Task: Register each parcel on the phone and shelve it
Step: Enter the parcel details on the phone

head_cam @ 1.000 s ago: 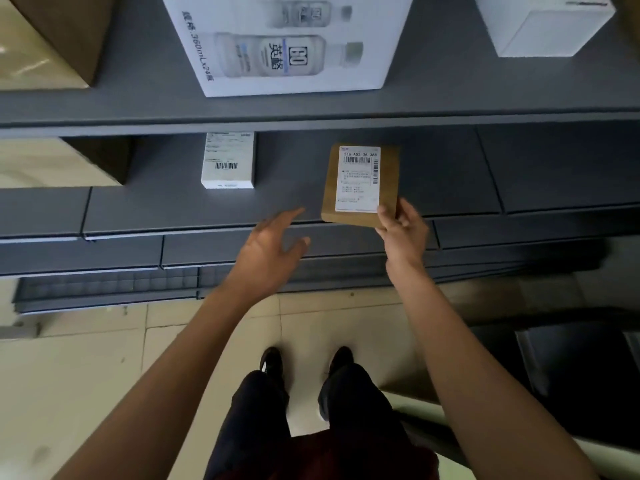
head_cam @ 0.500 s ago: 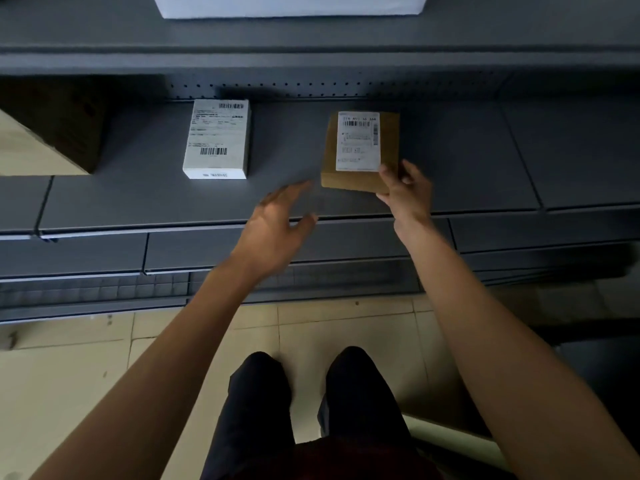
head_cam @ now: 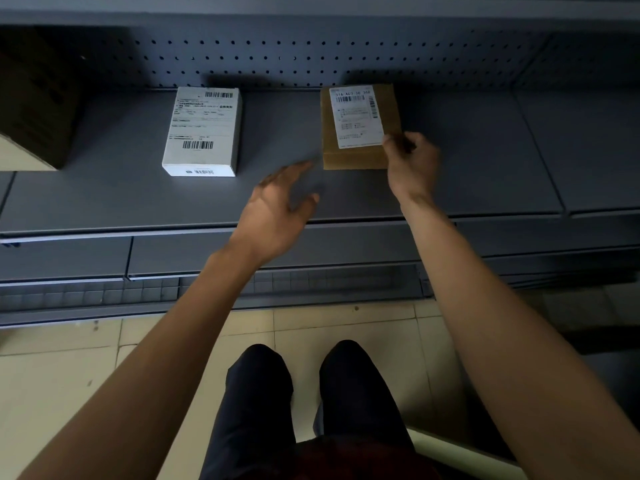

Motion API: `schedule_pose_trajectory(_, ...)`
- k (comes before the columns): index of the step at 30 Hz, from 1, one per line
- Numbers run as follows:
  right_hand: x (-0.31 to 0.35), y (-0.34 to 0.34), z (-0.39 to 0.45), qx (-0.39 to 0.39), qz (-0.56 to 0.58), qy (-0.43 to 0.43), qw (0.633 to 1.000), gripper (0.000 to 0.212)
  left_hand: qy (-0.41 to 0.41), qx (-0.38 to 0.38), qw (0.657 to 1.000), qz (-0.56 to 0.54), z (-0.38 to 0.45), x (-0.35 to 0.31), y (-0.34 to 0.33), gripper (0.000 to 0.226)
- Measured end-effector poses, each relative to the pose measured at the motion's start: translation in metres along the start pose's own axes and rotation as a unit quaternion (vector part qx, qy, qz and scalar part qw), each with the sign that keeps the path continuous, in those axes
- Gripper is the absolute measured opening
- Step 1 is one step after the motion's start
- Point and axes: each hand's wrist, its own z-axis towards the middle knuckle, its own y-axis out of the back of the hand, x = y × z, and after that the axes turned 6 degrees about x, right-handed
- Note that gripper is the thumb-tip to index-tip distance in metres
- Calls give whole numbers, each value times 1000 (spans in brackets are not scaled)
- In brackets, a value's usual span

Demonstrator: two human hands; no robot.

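A flat brown cardboard parcel [head_cam: 356, 157] with a white shipping label lies deep on the grey shelf [head_cam: 467, 174], its far end near the perforated back panel. My right hand [head_cam: 410, 164] grips its near right corner, thumb on top of the label's edge. My left hand [head_cam: 277, 209] hovers over the shelf's front, just left of and below the parcel, fingers spread and holding nothing. A white boxed parcel [head_cam: 204, 129] with barcode labels lies flat on the same shelf to the left. No phone is in view.
A dark cardboard box [head_cam: 34, 98] stands at the shelf's far left. The perforated back panel [head_cam: 311, 57] closes the shelf behind. Lower shelf boards [head_cam: 86, 254] jut out below, above a tiled floor [head_cam: 69, 375]. My legs and shoes stand in front.
My right hand has pushed the brown parcel further back onto the shelf, towards the back panel. The view tilted down. My left hand stayed open beside it.
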Motion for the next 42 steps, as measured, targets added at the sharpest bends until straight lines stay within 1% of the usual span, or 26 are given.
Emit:
schedule_pose_trajectory(2, -1, 0, -1, -3, -2, 4, 1000, 22, 4, -5, 1000, 0, 2, -1, 0, 51)
schedule_pose_trajectory(4, -1, 0, -1, -1, -5, 5, 1000, 22, 6, -10, 1000, 0, 2, -3, 1, 51)
schedule_pose_trajectory(7, 3, 2, -2, 4, -5, 2, 1000, 28, 11, -20, 1000, 2, 0, -4, 3, 50)
schedule_pose_trajectory(10, 9, 7, -11, -1, -5, 0, 1000, 39, 17, -27, 999, 1, -5, -7, 7, 50)
schedule_pose_trajectory(12, 15, 11, -19, 4, -15, 18, 1000, 41, 22, -31, 999, -4, -10, -9, 10, 51)
schedule_pose_trajectory(16, 35, 15, -46, 45, -28, 54, 997, 43, 44, -37, 998, -9, -25, -18, 24, 50)
schedule_pose_trajectory(21, 78, 9, -85, 140, -48, 88, 985, 46, 88, -47, 995, -30, -58, -34, 57, 50)
schedule_pose_trajectory(26, 130, -5, -123, 215, -112, 131, 961, 46, 118, -97, 988, -21, -100, -50, 105, 46)
schedule_pose_trajectory(31, 181, -34, -157, 307, -136, 158, 928, 46, 168, -145, 974, -40, -151, -47, 160, 46)
schedule_pose_trajectory(33, 200, -49, -173, 334, -142, 182, 914, 44, 184, -166, 968, -43, -174, -41, 180, 46)
schedule_pose_trajectory(36, 228, -76, -202, 364, -141, 221, 894, 41, 207, -202, 957, -6, -209, -26, 211, 45)
schedule_pose_trajectory(40, 266, -120, -246, 430, -155, 255, 852, 44, 233, -242, 942, 0, -262, 0, 253, 45)
schedule_pose_trajectory(42, 285, -142, -268, 451, -156, 271, 836, 44, 238, -264, 934, 0, -288, 13, 273, 45)
